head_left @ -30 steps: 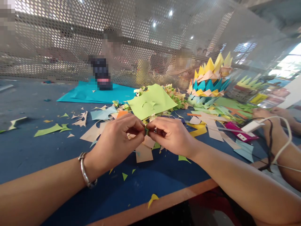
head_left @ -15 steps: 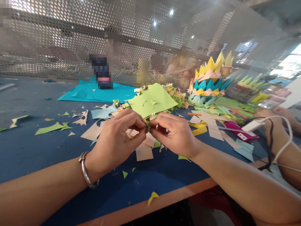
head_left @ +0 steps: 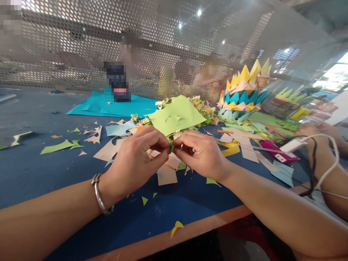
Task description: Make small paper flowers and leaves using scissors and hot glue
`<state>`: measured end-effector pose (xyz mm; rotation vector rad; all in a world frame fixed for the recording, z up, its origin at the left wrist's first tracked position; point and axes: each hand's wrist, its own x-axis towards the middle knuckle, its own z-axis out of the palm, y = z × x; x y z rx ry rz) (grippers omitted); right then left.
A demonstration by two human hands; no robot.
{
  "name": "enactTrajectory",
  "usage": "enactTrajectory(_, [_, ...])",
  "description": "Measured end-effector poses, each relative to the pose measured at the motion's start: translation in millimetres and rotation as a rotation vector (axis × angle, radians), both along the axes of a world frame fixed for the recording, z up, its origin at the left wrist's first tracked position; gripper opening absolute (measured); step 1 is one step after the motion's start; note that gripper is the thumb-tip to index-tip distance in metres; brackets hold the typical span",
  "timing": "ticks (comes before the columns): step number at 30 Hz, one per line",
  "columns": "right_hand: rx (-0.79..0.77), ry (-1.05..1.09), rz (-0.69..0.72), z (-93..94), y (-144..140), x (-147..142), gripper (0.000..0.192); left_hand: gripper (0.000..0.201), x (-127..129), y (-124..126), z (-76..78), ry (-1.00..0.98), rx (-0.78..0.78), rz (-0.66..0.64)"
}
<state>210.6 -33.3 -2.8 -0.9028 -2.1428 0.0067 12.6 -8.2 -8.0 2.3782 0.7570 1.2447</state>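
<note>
My left hand (head_left: 137, 159) and my right hand (head_left: 202, 154) meet fingertip to fingertip above the blue table (head_left: 40, 170). Both pinch one tiny green folded paper piece (head_left: 171, 146), mostly hidden by my fingers. A metal bangle (head_left: 98, 194) circles my left wrist. Under my hands lie peach paper scraps (head_left: 165, 174). Just behind them rests a light green paper sheet (head_left: 175, 116) with small cut flaps.
A spiky stacked paper model (head_left: 243, 92) in yellow, peach and teal stands back right. A teal sheet (head_left: 108, 105) lies at the back. A pink device (head_left: 277, 152) with a white cable (head_left: 328, 159) lies right, beside another person's arm (head_left: 326, 170). A perforated screen (head_left: 81, 54) closes the far side.
My hands drifted slightly to the right and lower, fingers still working the tiny green piece. Nothing was picked up or released.
</note>
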Motion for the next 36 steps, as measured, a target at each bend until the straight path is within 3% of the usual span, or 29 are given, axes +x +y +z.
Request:
enactTrajectory(17, [-0.070, -0.011, -0.035, -3.2, 0, -5, 0.016, 0.016, -1, -2, 2.7, 0.096, 0.019, -0.005])
enactTrajectory(25, [-0.135, -0.031, 0.001, -0.5, 0, -6, 0.016, 0.016, -9, 4, -1.2, 0.096, -0.066, -0.085])
enactTrajectory(36, [-0.175, -0.031, 0.016, -2.8, 6, -5, 0.017, 0.017, -9, 2, -4.0, 0.128, -0.193, -0.041])
